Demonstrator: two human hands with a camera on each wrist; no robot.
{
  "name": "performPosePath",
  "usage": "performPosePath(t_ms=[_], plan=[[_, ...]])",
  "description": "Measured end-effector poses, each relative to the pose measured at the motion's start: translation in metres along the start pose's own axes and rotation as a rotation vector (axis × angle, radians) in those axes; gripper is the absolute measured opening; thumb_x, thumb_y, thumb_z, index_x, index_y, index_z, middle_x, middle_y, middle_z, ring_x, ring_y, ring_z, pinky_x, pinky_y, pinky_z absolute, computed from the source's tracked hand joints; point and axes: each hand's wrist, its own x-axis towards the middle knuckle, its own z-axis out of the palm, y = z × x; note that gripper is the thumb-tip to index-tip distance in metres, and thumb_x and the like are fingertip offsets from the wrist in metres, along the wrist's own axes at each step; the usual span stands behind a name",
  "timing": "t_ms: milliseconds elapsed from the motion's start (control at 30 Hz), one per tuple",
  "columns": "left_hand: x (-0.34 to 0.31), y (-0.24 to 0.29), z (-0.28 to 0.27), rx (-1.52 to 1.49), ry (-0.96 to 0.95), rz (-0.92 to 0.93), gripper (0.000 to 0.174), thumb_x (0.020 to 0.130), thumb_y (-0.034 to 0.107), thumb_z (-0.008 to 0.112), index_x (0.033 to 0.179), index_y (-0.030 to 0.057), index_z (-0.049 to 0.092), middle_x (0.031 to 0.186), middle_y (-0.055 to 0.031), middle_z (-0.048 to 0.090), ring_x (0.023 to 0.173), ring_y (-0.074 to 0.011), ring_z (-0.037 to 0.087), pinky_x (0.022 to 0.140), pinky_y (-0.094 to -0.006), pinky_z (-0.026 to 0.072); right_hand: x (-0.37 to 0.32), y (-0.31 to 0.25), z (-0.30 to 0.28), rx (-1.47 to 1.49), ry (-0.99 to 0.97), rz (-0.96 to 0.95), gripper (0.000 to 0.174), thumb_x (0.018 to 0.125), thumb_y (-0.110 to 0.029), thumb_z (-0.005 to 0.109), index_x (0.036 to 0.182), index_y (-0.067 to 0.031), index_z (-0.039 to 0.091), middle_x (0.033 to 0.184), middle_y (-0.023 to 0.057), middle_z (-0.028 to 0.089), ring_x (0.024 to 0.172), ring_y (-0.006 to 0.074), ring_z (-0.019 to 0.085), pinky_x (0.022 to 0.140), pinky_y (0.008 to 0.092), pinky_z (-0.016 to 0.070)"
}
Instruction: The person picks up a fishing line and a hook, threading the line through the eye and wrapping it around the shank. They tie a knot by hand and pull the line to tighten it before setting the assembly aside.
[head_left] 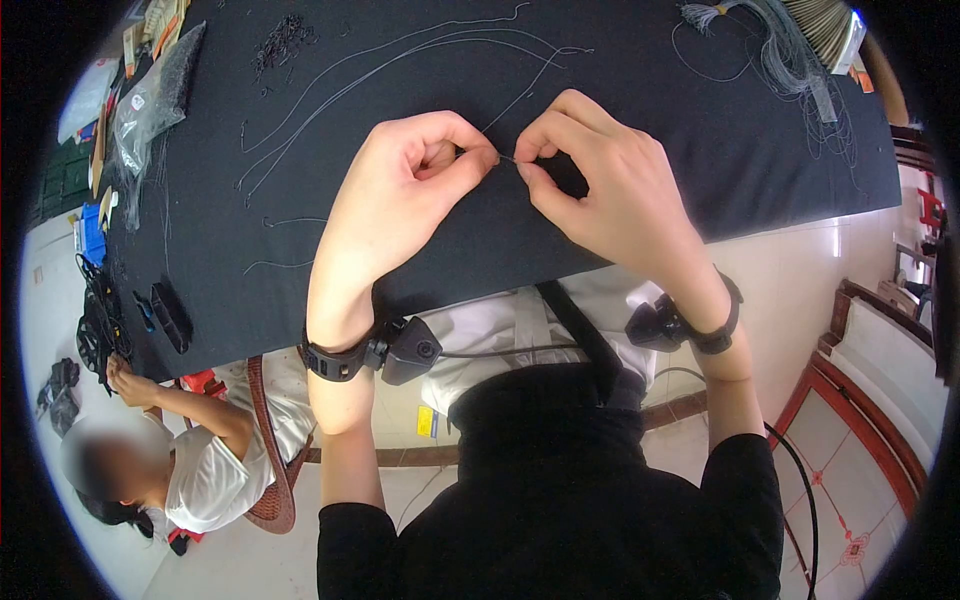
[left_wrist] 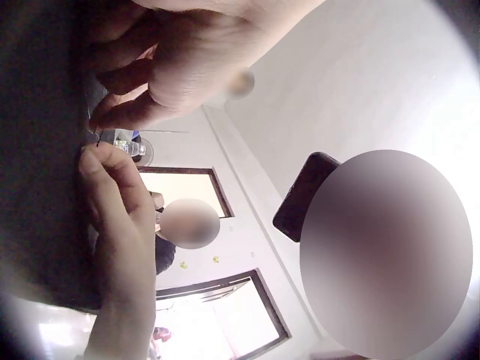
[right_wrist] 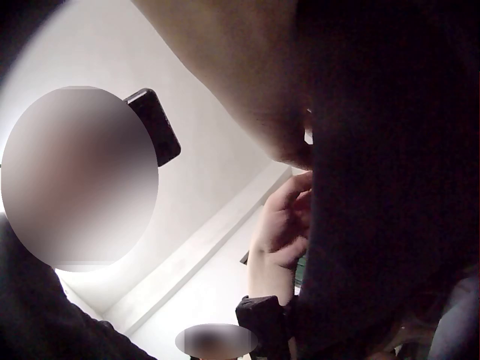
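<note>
Over the black cloth, my left hand [head_left: 385, 195] and right hand [head_left: 620, 175] face each other, fingertips a short way apart. Thumb and forefinger of each pinch a thin grey cord [head_left: 522, 93], which runs up and away from the left fingertips. A short dark bit of it spans the small gap between the hands; its exact shape I cannot tell. The left wrist view shows both sets of fingertips meeting close over the cloth. Beyond them, several long grey cords [head_left: 385, 58] with small bent ends lie in curves.
A heap of small black pieces [head_left: 284, 45] lies at the far left, near a clear plastic bag [head_left: 155, 110]. Bundled grey cords [head_left: 790, 60] rest at the far right. A black open case [head_left: 170, 318] is near the left edge. Another person [head_left: 215, 470] sits at the left.
</note>
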Motion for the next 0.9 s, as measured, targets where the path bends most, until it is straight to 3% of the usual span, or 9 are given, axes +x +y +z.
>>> performPosePath(t_ms=[900], plan=[[0.0,0.0005,0.0024,0.12,0.025,0.015,0.008,0.085,0.004,0.055,0.085,-0.002,0.059,0.067,0.0043,0.053,0.059,0.0,0.042,0.053,-0.0162,0.0325,-0.0004,-0.0069,0.0065,-0.022,0.058,0.04,0.006,0.076,-0.013,0.061,0.075,-0.0063,0.061,0.074,0.0048,0.054,0.06,0.0234,0.059,0.052,0.0319,0.0461]])
